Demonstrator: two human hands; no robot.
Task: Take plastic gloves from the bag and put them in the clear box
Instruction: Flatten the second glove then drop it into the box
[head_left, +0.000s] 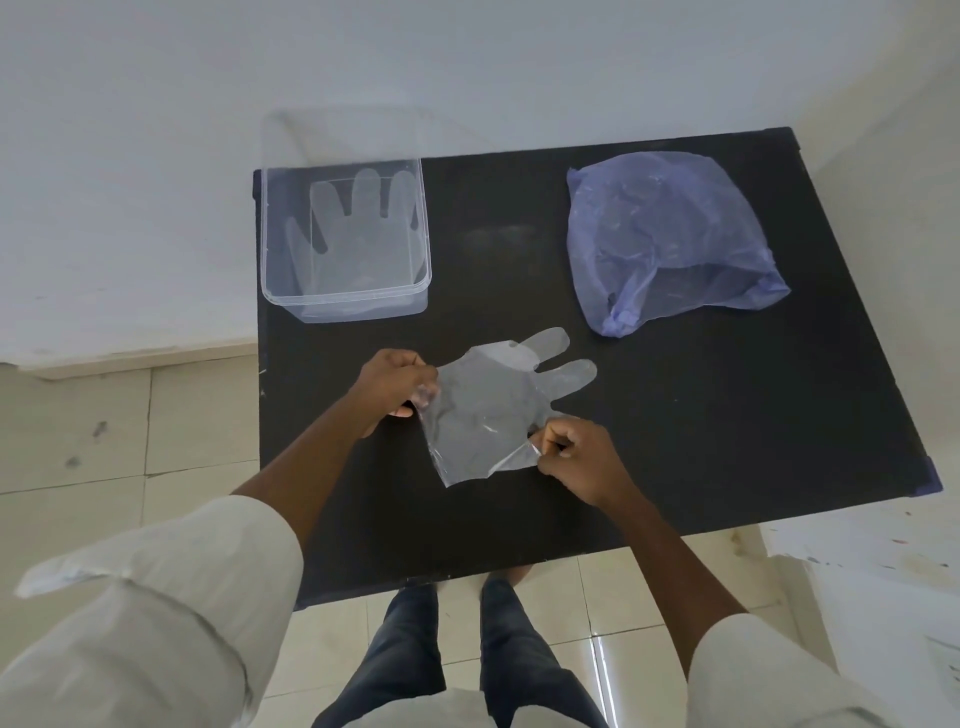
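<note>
- head view: no brand, label or writing can be read on any of the things here
- a clear plastic glove (480, 410) lies spread over the black table (701, 441), near its front edge, with the fingers pointing away and to the right
- the left hand (392, 387) pinches the glove's left edge, fingers curled round the film
- the right hand (571, 457) pinches the cuff corner on the right, thumb and fingers closed on the plastic
- the two hands sit apart, with the glove stretched between them
- the clear box (345, 306) stands at the table's far left corner, open on top, well apart from the hands
- a second glove (353, 234) lies flat inside the box, its fingers pointing away from the person
- the blue-tinted bag (670, 239) lies crumpled at the far right of the table, beyond the right hand and apart from it; what it holds cannot be told
- pale rolled-up sleeves (171, 587) cover both upper arms, and dark trousers (410, 660) show below the table edge over a tiled floor (78, 415)
</note>
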